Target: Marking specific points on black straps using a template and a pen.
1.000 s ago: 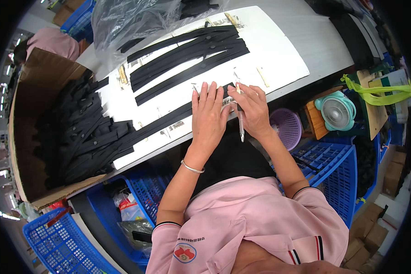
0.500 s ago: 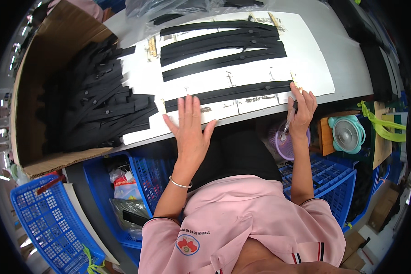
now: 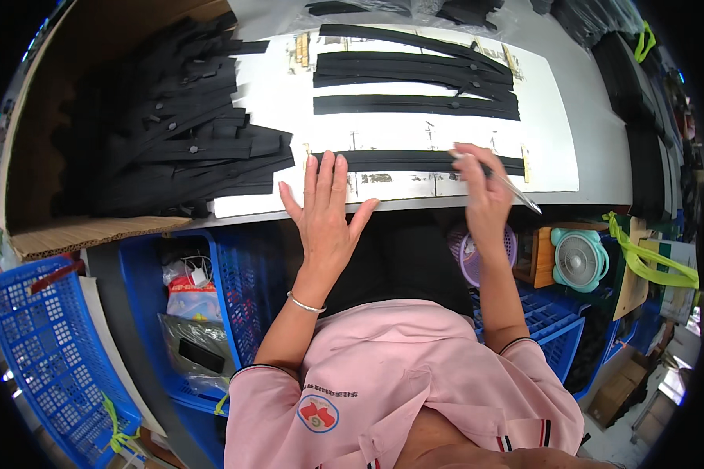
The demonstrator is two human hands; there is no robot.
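Observation:
A long black zipper (image 3: 399, 161) lies straight across the near part of a white marked board (image 3: 551, 148). My left hand (image 3: 325, 199) rests flat at its left end, fingers spread and fingertips on the strip. In my right hand (image 3: 486, 191) is a slim silvery pen (image 3: 526, 202), pinched between the fingers. One end of the pen is over the zipper, right of its middle; the other sticks out toward the lower right. My right fingers partly cover the strip there. Farther back on the board, several more black zippers (image 3: 414, 105) lie side by side.
Left of the board, a cardboard box (image 3: 94, 238) lies open with a heap of black zippers (image 3: 172, 156) spilling onto the board. Below the table edge are blue baskets (image 3: 43, 344), a purple basket (image 3: 467, 270) and a teal fan (image 3: 579, 258). Dark stacks (image 3: 651, 156) stand at the right.
My right hand has moved left from the zipper's right end to right of its middle, and the pen has turned in its fingers. My left hand stays flat on the left end. The view has shifted.

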